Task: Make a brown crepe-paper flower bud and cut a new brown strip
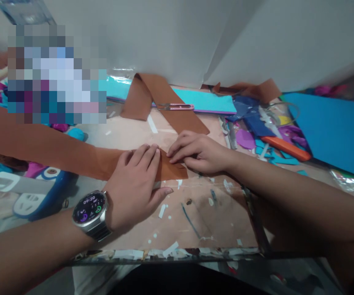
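A long brown strip of sheet material [57,151] runs in from the left and lies along the worktable. My left hand [136,176], with a watch on its wrist, rests flat on the strip near its right end, fingers stretched out. At that end, the bent fingers and thumb of my right hand [201,153] are closed on the strip's edge, where a small fold or flap shows. Behind both hands lies another folded brown strip [167,96]. Small thread snips with pink handles [178,107] rest across it.
An orange-handled cutter [287,148] lies among scraps at the right, beside a blue sheet [333,131]. A turquoise strip [210,101] runs along the back by the white wall. A blue-and-white object [41,192] sits at left. White bits litter the worktable [201,221].
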Demonstrator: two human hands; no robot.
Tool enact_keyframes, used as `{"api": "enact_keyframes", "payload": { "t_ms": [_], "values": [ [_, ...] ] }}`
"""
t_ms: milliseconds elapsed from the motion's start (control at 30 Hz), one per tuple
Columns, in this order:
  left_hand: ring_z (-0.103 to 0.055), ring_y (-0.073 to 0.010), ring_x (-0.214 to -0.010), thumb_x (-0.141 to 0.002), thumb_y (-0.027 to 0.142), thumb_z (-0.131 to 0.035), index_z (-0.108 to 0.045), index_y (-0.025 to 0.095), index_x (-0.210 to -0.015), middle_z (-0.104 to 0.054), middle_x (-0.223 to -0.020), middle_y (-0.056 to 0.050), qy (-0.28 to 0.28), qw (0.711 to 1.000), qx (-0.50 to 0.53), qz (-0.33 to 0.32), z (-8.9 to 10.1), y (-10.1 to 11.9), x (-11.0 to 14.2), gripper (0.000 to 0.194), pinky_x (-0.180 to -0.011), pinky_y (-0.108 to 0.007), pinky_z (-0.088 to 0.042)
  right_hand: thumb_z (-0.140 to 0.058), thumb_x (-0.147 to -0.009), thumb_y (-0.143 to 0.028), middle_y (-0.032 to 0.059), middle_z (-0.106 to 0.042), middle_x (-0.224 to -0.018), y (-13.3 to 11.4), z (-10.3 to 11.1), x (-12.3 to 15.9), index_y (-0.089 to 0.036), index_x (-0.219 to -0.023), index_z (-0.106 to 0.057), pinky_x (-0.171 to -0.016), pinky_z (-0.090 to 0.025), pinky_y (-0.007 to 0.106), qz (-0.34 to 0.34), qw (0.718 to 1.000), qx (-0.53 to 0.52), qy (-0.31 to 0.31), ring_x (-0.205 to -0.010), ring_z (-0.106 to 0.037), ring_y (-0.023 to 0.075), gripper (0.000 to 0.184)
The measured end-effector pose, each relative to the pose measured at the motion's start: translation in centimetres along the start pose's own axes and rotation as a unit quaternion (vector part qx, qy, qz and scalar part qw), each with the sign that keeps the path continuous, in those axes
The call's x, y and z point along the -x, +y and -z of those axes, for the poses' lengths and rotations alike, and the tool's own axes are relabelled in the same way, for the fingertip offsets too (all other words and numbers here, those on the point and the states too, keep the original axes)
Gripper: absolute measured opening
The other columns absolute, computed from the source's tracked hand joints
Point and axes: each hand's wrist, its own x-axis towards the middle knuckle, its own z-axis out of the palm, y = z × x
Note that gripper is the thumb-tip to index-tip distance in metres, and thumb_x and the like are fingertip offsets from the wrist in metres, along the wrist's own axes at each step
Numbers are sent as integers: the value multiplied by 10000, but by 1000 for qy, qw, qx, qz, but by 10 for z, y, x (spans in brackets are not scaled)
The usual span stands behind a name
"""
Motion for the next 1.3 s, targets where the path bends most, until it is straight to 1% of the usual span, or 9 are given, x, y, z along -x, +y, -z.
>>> {"api": "enact_keyframes", "payload": {
  "t_ms": [100,200,433,600,867,1033,1167,1300],
  "values": [
    [-306,-407,-1590,-1041,612,-411,-364,62,-1652,-343,-1734,-190,-11,1000,-3,0,0,4,4,823,-1253,-618,-280,-593,-884,-33,61,-810,-1116,0,0,0,-209,-1031,-821,-964,-548,418,-4,1000,1,2,-1014,-672,217,324],
    [-299,-409,-1593,-1043,632,-395,-355,58,-1657,-335,-1737,-195,-17,1000,-5,-1,-1,6,7,841,-1266,-627,-261,-598,-890,-40,55,-810,-1108,-1,-1,0,-218,-1021,-819,-971,-545,412,-8,1000,0,4,-1019,-669,214,313],
    [-288,-398,-1599,-1045,637,-377,-340,51,-1662,-308,-1745,-206,-22,1000,-13,0,-1,5,6,852,-1257,-628,-275,-594,-887,-39,53,-809,-1100,-2,-1,0,-217,-1015,-815,-973,-538,406,-12,1000,1,3,-1017,-675,210,311],
    [-297,-403,-1596,-1046,630,-384,-348,48,-1657,-317,-1740,-211,-21,1000,-9,0,0,6,6,845,-1262,-626,-265,-587,-887,-43,49,-810,-1095,-2,-1,0,-225,-1004,-812,-977,-533,408,-15,1000,7,4,-1011,-676,209,313],
    [-307,-400,-1589,-1042,617,-419,-314,87,-1671,-330,-1737,-201,-11,1000,2,-6,1,6,7,830,-1250,-626,-276,-591,-874,-32,50,-808,-1108,-2,-2,-1,-227,-1003,-816,-980,-537,412,-13,1000,5,10,-1020,-671,215,324],
    [-336,-408,-1571,-1030,615,-452,-410,162,-1629,-349,-1730,-188,-10,1000,10,-12,3,5,5,752,-1219,-630,-310,-597,-874,-36,54,-805,-1101,-1,-3,-1,-232,-1011,-818,-985,-537,420,-9,1000,5,12,-1015,-679,217,325],
    [-313,-405,-1585,-1038,598,-454,-394,146,-1639,-338,-1737,-185,-8,1000,15,-13,4,5,5,754,-1227,-631,-295,-596,-880,-41,58,-805,-1095,-2,-2,-2,-232,-1011,-818,-990,-538,424,-7,1000,6,11,-1020,-688,217,320],
    [-273,-376,-1613,-1066,565,-415,-396,141,-1639,-339,-1747,-137,-5,999,25,-44,2,3,5,713,-1253,-621,-257,-596,-888,-47,75,-801,-1112,-2,-2,-1,-217,-1009,-817,-992,-544,426,-12,1000,10,13,-1043,-696,221,304]
  ]
}}
